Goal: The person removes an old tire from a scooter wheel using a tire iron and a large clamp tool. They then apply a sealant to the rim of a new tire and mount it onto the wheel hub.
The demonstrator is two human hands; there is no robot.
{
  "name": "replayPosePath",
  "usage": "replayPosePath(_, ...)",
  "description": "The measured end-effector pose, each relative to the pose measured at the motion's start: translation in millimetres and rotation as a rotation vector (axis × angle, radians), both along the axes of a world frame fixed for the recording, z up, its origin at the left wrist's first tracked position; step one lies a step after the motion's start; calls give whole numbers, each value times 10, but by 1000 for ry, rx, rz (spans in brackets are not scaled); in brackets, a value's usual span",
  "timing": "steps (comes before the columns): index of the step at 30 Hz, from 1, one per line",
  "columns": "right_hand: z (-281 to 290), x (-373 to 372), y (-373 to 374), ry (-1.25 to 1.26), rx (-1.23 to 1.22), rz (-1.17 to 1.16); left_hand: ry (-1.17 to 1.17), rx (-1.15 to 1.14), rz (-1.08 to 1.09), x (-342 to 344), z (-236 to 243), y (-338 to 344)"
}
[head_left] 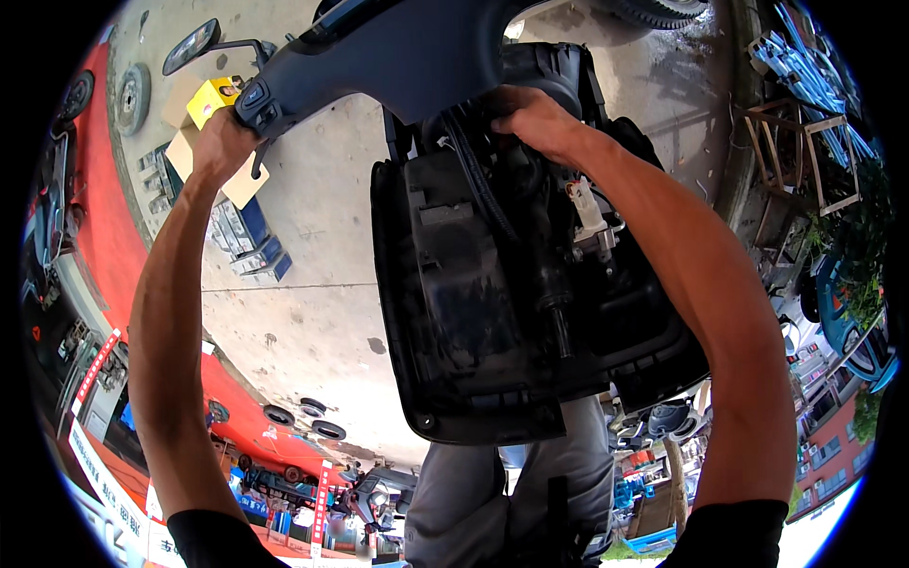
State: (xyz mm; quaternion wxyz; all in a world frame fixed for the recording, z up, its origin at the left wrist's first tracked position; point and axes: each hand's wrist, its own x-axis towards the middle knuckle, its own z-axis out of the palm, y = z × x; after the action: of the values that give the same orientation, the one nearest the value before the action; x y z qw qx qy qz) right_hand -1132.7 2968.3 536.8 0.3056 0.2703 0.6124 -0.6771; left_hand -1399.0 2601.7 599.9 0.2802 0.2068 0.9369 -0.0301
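In front of me is a scooter with a dark handlebar cover point(417, 57) and an opened black plastic body point(469, 322). My left hand point(225, 144) is closed round the left end of the handlebar, beside the switch block point(258, 104) and brake lever point(258, 163). Just below the cover, my right hand point(538, 123) reaches in with its thumb bent and fingers curled. Their tips are hidden, so what they grip does not show. Close by run a black cable bundle point(481, 180) and a steering column point(553, 275). A whitish metal-and-plastic part point(587, 213) lies under my right forearm.
A mirror point(193, 47) sticks out at the upper left. Beyond the handlebar are a yellow box point(212, 99), stacked blue-and-grey batteries point(251, 241) and a loose wheel point(133, 98). Several tyres point(312, 409) lie by red flooring. A rusty metal frame point(805, 156) stands right.
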Motion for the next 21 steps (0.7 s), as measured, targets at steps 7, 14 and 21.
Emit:
replayPosePath(7, 8, 110, 218, 306, 430, 319, 33, -26, -46, 3, 143, 148)
replayPosePath(14, 1416, 390, 585, 90, 447, 299, 99, -96, -125, 13, 395, 449)
replayPosePath(21, 3055, 1582, 506, 248, 91, -317, 223, -84, -320, 201, 886, 855)
